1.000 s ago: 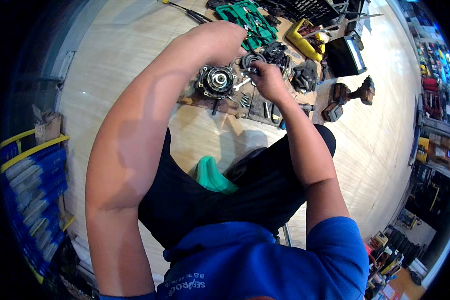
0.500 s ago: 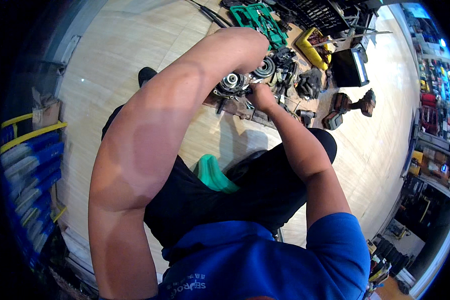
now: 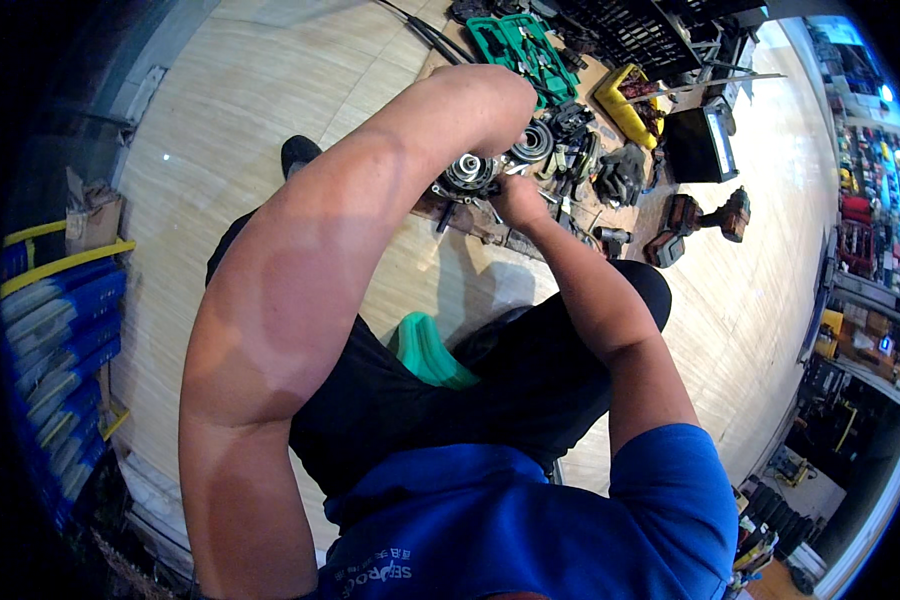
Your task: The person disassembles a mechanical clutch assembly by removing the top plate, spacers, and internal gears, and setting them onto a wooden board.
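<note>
A round metal machine part [image 3: 469, 172] with a bright shaft in its middle lies on the near edge of the work board. Past its upper right edge, my left hand [image 3: 502, 138] is bent down; my forearm hides most of its fingers. At the part's right side, my right hand [image 3: 519, 203] is closed with its fingertips against it; what those fingers grip is too small to make out. A dark pulley-like ring [image 3: 533, 142] lies just beyond, between my hands and the loose tools.
Farther out lie a green tool case [image 3: 520, 55], a yellow tray [image 3: 625, 100], a black glove [image 3: 622, 175] and a black box [image 3: 698, 145]. A cordless power tool [image 3: 730, 215] rests on the floor at right. Between my legs is a green stool [image 3: 432, 350].
The whole view has shifted slightly, so the board and parts sit a little lower. My right hand has moved very slightly; both hands stay at the round machine part.
</note>
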Available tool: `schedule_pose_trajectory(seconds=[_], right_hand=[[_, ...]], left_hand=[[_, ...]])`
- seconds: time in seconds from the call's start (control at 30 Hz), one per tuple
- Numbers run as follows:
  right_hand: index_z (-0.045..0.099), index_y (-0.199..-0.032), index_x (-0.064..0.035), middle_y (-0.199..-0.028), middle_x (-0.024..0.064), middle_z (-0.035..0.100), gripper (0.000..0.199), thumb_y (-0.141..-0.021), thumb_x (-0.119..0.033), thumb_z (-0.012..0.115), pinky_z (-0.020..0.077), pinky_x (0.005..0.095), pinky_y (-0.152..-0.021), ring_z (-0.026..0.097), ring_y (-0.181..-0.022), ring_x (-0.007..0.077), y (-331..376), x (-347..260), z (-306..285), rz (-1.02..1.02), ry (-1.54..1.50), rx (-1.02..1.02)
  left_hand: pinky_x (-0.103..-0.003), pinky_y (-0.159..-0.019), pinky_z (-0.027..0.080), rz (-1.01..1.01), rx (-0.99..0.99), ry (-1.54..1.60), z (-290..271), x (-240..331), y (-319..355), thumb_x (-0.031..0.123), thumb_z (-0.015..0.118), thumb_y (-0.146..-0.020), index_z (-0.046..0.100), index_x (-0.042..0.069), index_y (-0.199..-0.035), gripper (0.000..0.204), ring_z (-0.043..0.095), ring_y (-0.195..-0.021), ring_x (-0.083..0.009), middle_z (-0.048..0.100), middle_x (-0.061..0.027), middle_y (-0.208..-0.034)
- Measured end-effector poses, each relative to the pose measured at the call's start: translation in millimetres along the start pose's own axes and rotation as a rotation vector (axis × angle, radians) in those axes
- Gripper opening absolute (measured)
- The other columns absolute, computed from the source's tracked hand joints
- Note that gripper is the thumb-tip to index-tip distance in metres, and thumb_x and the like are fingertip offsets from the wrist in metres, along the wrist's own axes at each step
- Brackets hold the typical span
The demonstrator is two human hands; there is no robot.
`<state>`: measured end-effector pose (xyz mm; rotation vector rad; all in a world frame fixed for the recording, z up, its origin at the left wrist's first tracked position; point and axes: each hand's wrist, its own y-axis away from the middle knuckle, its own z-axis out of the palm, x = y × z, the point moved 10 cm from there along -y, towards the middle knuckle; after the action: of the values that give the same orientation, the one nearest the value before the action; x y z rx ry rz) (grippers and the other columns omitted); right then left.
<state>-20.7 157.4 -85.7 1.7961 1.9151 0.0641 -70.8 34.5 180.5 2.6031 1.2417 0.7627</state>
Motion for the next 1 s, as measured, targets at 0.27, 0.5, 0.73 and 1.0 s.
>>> schedule_pose_trajectory(seconds=[0.27, 0.5, 0.73, 1.0], right_hand=[[0.069, -0.096, -0.0028, -0.098, 0.0265, 0.069, 0.021, -0.084, -0.021, 0.068, 0.0543, 0.0524, -0.083, 0.067, -0.094, 0.0438, 5.0, -14.5, -0.8, -0.032, 0.007, -0.006], [0.069, -0.098, -0.0032, -0.096, 0.0252, 0.07, 0.023, -0.086, -0.023, 0.068, 0.0548, 0.0523, -0.081, 0.068, -0.093, 0.0424, 5.0, -15.3, 0.3, -0.016, 0.049, -0.023], [0.069, -0.099, -0.0026, -0.097, 0.0252, 0.07, 0.025, -0.085, -0.024, 0.068, 0.0545, 0.0517, -0.083, 0.068, -0.094, 0.042, 6.7, -12.1, 1.6, -0.002, 0.032, -0.024], [0.069, -0.1, -0.0019, -0.097, 0.0268, 0.069, 0.028, -0.084, -0.025, 0.068, 0.053, 0.0516, -0.086, 0.067, -0.096, 0.0424, 2.2, -6.6, 6.6, 0.033, -0.015, -0.047]], left_hand=[[-0.045, -0.085, 0.056, -0.038, 0.032, -0.03, 2.7, 0.9, -3.9, 0.023, 0.07, -0.09, 0.076, 0.01, -0.108, 0.024, 0.07, -0.1, -0.0321, 0.073, -0.0131, -0.108], [-0.044, -0.084, 0.056, -0.023, 0.019, -0.029, 6.2, 0.9, -7.8, 0.024, 0.069, -0.09, 0.076, 0.008, -0.107, 0.025, 0.071, -0.098, -0.033, 0.073, -0.0141, -0.107], [-0.047, -0.091, 0.052, -0.009, -0.044, 0.016, 3.3, 9.5, -1.9, 0.025, 0.071, -0.089, 0.067, 0.0, -0.11, 0.033, 0.065, -0.106, -0.0389, 0.069, -0.0228, -0.108], [-0.047, -0.09, 0.052, 0.008, -0.014, 0.018, 6.3, 6.3, -4.9, 0.025, 0.07, -0.089, 0.067, -0.001, -0.109, 0.032, 0.065, -0.106, -0.0389, 0.069, -0.0228, -0.107]])
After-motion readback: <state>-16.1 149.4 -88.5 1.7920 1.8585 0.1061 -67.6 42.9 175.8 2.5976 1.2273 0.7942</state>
